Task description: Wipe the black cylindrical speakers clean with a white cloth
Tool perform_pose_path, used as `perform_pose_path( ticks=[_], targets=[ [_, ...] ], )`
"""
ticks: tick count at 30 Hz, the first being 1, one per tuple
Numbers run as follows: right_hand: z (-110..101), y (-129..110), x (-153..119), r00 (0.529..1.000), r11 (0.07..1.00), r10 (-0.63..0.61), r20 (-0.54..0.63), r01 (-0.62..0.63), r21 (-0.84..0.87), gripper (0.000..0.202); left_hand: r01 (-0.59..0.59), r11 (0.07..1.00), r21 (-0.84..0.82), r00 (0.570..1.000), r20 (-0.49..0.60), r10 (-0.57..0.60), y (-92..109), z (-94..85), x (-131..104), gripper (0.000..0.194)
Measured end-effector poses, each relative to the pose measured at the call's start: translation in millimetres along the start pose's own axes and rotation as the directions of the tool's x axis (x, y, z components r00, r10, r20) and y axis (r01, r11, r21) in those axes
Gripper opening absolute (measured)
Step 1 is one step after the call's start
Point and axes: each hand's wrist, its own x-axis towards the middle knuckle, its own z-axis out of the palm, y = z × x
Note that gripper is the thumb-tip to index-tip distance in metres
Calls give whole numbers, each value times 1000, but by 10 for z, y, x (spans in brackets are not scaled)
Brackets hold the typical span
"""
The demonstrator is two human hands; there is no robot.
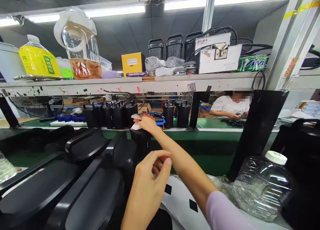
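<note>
We see a small white piece, its shape unclear, at the top of an upright black plastic case; our right hand reaches to it, though we cannot tell whether the fingers grip it. Nearer us, our left hand is loosely curled, thumb and fingers apart, grasping nothing visible. Glossy black oval-topped cases with handles crowd its left; a clear plastic bottle with a white cap stands well to its right. Beyond, a person in a white shirt sits at a green work surface.
</note>
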Motion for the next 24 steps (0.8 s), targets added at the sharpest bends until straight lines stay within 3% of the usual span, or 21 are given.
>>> perform_pose_path(
  ticks=[5,7,9,10,11,14,15,16,17,20,22,24],
  targets=[
    [-730,307,-518,957,982,66,-283,-112,-149,24,74,992,-98,997,35,-71,-48,60,67,34],
    [-1058,305,-897,908,983,25,-419,-98,-154,33,154,972,-177,985,110,-136,-209,146,172,41],
    [-1372,255,-1328,824,987,-14,-567,-79,-139,41,283,931,-229,950,202,-239,-431,267,292,50],
    [-1522,229,-1538,761,991,-20,-649,-69,-111,43,331,911,-244,931,241,-274,-540,339,347,57],
    [-1666,212,-1730,662,998,-13,-749,-36,-49,43,379,884,-275,911,280,-304,-633,417,392,64],
    [-2028,255,-2118,284,932,129,-950,291,214,36,370,785,-496,923,289,-252,-725,660,449,77],
    [-2114,298,-2176,212,868,191,-959,419,265,35,319,747,-584,945,258,-202,-689,731,439,81],
    [-2177,348,-2203,186,807,234,-954,511,297,34,257,709,-656,964,222,-145,-629,791,413,85],
    [-2216,399,-2205,199,758,263,-944,563,330,34,187,669,-720,981,176,-85,-553,837,373,88],
    [-2202,515,-2143,344,733,304,-888,510,449,35,-77,522,-849,997,-61,49,-318,892,206,85],
    [-2127,543,-2106,423,758,344,-839,403,514,35,-271,426,-863,957,-289,24,-195,869,110,74],
    [-2052,541,-2094,460,764,376,-805,337,550,38,-384,389,-837,893,-444,-75,-101,822,68,65]
  ],
)
